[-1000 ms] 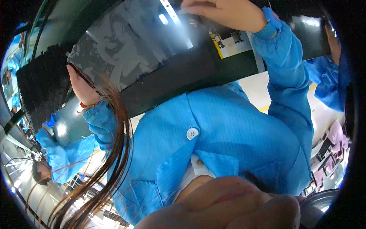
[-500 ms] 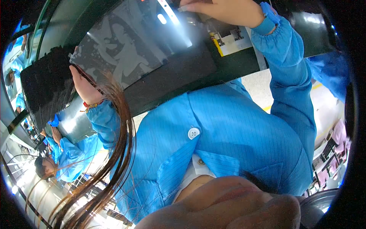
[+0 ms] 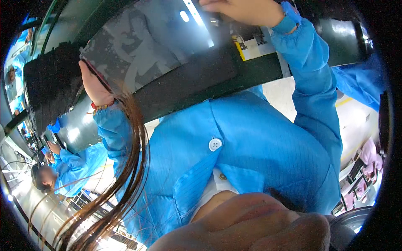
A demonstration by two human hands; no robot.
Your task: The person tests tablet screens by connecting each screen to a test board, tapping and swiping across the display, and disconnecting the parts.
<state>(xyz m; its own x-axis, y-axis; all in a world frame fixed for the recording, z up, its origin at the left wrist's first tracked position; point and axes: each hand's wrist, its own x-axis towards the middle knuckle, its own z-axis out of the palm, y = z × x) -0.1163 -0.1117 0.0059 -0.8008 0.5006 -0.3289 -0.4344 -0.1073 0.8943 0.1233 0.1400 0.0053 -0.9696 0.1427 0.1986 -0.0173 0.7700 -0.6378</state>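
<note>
A large flat dark panel (image 3: 163,46) with a glossy surface, pale smeared patches and a bright light reflection lies tilted over the bench. My left hand (image 3: 95,85) grips its left edge, the thumb along the near side and the other fingers mostly hidden behind it. Over the far right part of the panel is my right hand (image 3: 247,10), cut by the upper picture edge. Its fingers are bent and close together; whatever they pinch, if anything, is hidden.
Beneath the panel is a black mat (image 3: 197,77) on a dark green bench (image 3: 268,69). A small yellow-and-white card or fixture (image 3: 253,47) lies right of it. Black sheet-like material (image 3: 50,83) stands at left. A co-worker in blue (image 3: 79,167) sits further left. Loose hair hangs near my left wrist.
The panel and my left hand have shifted slightly right in the picture. My right hand has moved up a little. The co-worker's hands at left have changed position.
</note>
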